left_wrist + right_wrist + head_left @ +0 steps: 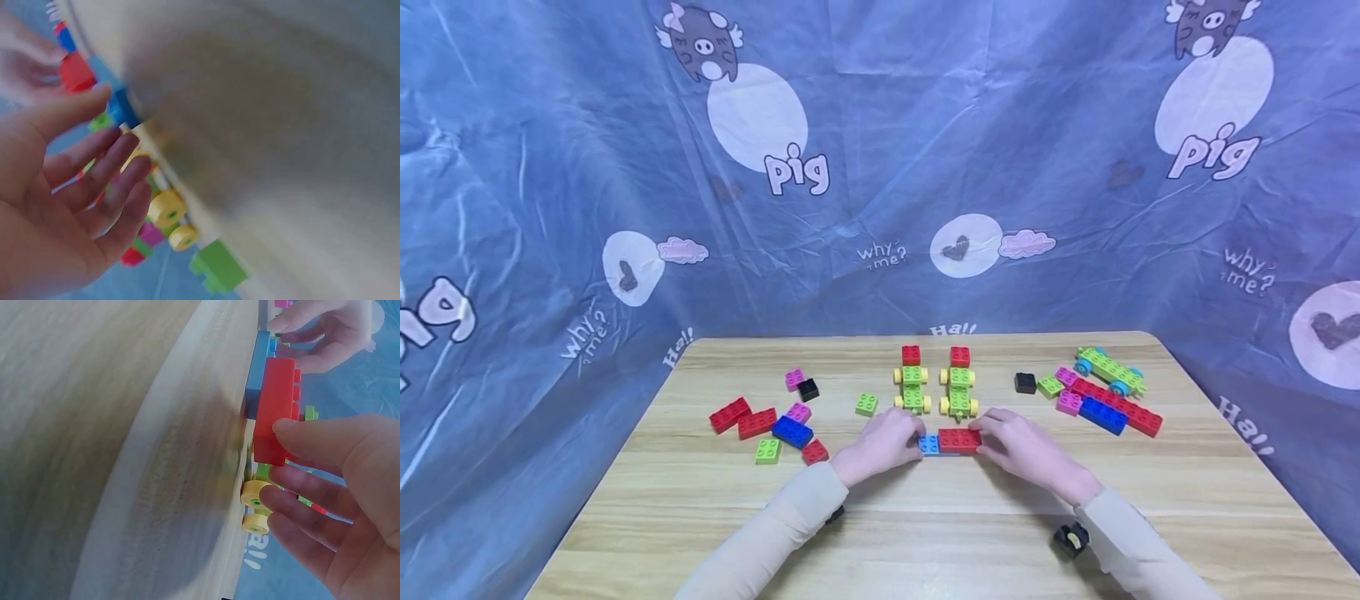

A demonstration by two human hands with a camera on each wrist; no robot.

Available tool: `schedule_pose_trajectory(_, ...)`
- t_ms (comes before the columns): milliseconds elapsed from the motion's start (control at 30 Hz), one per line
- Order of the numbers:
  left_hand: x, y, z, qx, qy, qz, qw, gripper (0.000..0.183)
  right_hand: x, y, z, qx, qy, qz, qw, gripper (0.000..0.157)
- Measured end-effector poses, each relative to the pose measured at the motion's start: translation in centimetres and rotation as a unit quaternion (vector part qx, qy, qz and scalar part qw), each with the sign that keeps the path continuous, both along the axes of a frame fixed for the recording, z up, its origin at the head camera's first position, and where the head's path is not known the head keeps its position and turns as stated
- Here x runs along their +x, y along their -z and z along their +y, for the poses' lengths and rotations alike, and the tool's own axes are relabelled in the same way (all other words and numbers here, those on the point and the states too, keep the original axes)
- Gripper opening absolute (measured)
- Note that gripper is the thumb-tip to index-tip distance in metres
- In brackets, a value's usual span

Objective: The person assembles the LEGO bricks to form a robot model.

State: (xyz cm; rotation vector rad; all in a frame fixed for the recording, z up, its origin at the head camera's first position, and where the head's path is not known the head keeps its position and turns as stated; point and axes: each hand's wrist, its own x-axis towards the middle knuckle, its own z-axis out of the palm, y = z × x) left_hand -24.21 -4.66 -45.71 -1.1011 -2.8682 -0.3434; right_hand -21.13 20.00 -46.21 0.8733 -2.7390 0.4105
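In the head view a red brick (958, 440) lies over the right part of a light blue brick (928, 444), whose studs show at the left. My left hand (886, 440) pinches the blue brick's left end; in the left wrist view the thumb and forefinger meet that brick (122, 107). With thumb and forefinger my right hand (1026, 448) grips the right end of the red brick (275, 409), which juts out past the blue one. Just behind stand two lime wheeled cars (912, 388) with yellow wheels, each with a red brick behind it.
Loose red, blue, pink, lime and black bricks (792, 431) lie on the left of the wooden table (925, 533). More bricks (1103, 415) lie at the right, beside a lime car base (1111, 371) with blue wheels. A lone lime brick (867, 405) is behind my left hand.
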Motion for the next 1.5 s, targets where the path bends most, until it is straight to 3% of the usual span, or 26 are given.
schedule_pose_trajectory(233, -0.4, -3.3, -3.3, 0.039, -0.014, -0.020, 0.9989, 0.033, -0.1, 0.1, 0.1, -0.001, 0.002, 0.004, 1.000, 0.032)
schedule_pose_trajectory(400, -0.5, -4.3, -6.9, 0.051, -0.036, -0.012, 0.9980, 0.033, -0.1, 0.0, 0.1, 0.001, 0.002, 0.001, 1.000, 0.032)
schedule_pose_trajectory(600, -0.6, -4.5, -11.7, 0.081, -0.088, 0.009, 0.9928, 0.030, -0.2, 0.1, 0.0, 0.008, 0.001, -0.002, 1.000, 0.032)
schedule_pose_trajectory(800, -1.1, -4.4, -16.7, 0.099, -0.167, -0.001, 0.9810, 0.031, -0.2, 0.1, 0.1, 0.011, -0.002, 0.008, 1.000, 0.031)
schedule_pose_trajectory(1133, -1.9, -3.3, -24.5, 0.065, -0.241, -0.001, 0.9683, 0.032, -0.3, 0.2, 0.1, 0.010, -0.006, 0.013, 1.000, 0.031)
schedule_pose_trajectory(1300, -1.9, -2.3, -26.6, 0.053, -0.259, -0.033, 0.9640, 0.036, -0.2, 0.2, 0.2, 0.006, -0.007, 0.011, 1.000, 0.031)
schedule_pose_trajectory(1500, -1.6, -1.6, -27.2, 0.057, -0.269, -0.057, 0.9598, 0.040, -0.2, 0.2, 0.2, 0.007, -0.008, 0.010, 1.000, 0.031)
